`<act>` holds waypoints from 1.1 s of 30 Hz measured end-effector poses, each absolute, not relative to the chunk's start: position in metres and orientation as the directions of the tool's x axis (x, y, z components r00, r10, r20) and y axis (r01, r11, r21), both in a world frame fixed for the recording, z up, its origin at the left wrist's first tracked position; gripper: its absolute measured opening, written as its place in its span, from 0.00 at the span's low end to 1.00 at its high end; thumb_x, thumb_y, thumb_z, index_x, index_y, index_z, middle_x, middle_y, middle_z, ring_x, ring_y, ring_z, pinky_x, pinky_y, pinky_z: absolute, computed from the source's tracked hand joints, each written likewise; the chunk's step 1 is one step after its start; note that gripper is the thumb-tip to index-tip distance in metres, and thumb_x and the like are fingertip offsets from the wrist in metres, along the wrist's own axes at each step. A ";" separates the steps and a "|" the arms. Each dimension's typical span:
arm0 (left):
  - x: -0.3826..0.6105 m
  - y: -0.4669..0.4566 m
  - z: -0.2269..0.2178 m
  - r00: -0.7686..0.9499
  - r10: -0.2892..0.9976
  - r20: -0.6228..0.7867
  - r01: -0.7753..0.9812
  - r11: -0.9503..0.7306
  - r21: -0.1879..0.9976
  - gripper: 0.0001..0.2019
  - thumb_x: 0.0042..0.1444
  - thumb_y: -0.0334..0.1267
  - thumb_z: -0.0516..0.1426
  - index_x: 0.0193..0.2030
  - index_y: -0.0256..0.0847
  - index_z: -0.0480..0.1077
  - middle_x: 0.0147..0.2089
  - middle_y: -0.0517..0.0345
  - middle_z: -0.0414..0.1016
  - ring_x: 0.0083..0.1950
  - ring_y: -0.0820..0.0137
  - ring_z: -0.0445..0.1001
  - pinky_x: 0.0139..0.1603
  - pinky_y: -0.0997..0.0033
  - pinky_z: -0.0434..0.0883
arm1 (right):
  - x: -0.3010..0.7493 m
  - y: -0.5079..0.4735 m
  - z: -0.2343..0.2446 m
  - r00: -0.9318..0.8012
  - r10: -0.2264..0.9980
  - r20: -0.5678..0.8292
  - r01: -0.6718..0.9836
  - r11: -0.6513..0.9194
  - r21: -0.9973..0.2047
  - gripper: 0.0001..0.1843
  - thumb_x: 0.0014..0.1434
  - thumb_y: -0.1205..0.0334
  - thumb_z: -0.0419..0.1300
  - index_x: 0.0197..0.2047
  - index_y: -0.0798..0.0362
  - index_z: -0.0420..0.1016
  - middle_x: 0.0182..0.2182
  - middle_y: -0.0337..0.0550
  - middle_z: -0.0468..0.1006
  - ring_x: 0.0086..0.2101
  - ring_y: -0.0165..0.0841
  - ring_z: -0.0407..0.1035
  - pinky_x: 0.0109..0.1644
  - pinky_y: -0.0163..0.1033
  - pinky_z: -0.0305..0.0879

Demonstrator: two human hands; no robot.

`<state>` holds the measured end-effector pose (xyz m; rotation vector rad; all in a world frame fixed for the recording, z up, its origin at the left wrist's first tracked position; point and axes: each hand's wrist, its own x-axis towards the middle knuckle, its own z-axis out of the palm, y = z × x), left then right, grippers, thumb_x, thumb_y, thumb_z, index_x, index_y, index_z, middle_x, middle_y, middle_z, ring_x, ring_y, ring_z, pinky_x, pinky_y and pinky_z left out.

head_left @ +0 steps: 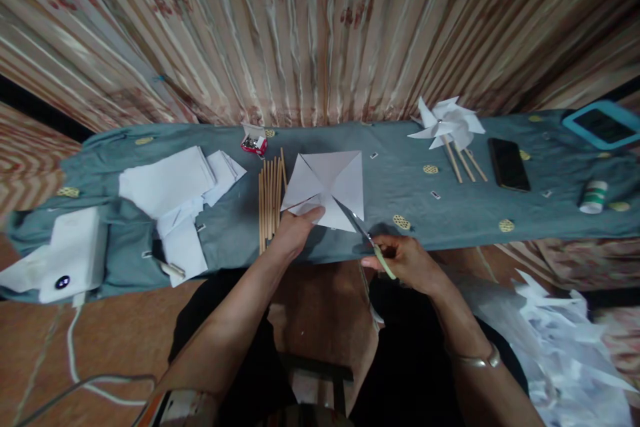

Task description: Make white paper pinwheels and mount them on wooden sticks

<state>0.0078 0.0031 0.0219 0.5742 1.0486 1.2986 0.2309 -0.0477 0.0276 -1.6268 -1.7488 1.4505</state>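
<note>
Holding the paper (345, 177) by its near left part, the left hand (300, 228) has its thumb on top; its other fingers are mostly hidden, so how they close cannot be told. The sheet lies at the middle of the cloth (400, 183), with slits running in from its corners. The right hand (407, 260) is closed around the handles of the scissors (384, 263), whose blades reach from the near right corner toward the sheet's centre; how far they are parted is unclear. Just left of the sheet lie wooden sticks (270, 197), with a red pin box (255, 144) on their far side. Farther right, pinwheels (449, 123) lie beside a phone (509, 164).
</note>
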 end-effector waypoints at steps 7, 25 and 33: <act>0.027 0.005 0.010 0.023 0.945 -0.326 -0.481 0.296 0.825 0.26 0.32 0.32 0.68 0.44 0.37 0.75 0.41 0.53 0.79 0.45 0.63 0.76 0.55 0.57 0.68 | 0.260 -0.037 0.035 0.226 0.974 0.009 0.952 -0.219 -0.213 0.22 0.60 0.54 0.58 0.55 0.56 0.71 0.33 0.54 0.82 0.34 0.46 0.78 0.35 0.41 0.65; -0.028 -0.017 0.000 -0.048 0.976 -0.212 -0.266 0.192 0.945 0.28 0.38 0.32 0.68 0.51 0.40 0.73 0.47 0.52 0.77 0.40 0.70 0.75 0.44 0.67 0.73 | 0.254 -0.005 0.037 0.216 0.976 -0.019 0.976 -0.216 -0.007 0.24 0.58 0.55 0.61 0.53 0.61 0.70 0.34 0.58 0.82 0.37 0.51 0.78 0.39 0.45 0.67; -0.069 -0.014 0.007 -0.071 0.993 0.097 0.217 -0.079 0.973 0.12 0.52 0.31 0.59 0.44 0.40 0.77 0.42 0.55 0.78 0.35 0.72 0.73 0.36 0.73 0.71 | 0.243 -0.005 0.029 0.227 0.972 0.063 0.972 -0.230 0.047 0.25 0.61 0.55 0.57 0.55 0.65 0.69 0.33 0.60 0.81 0.36 0.50 0.77 0.38 0.45 0.64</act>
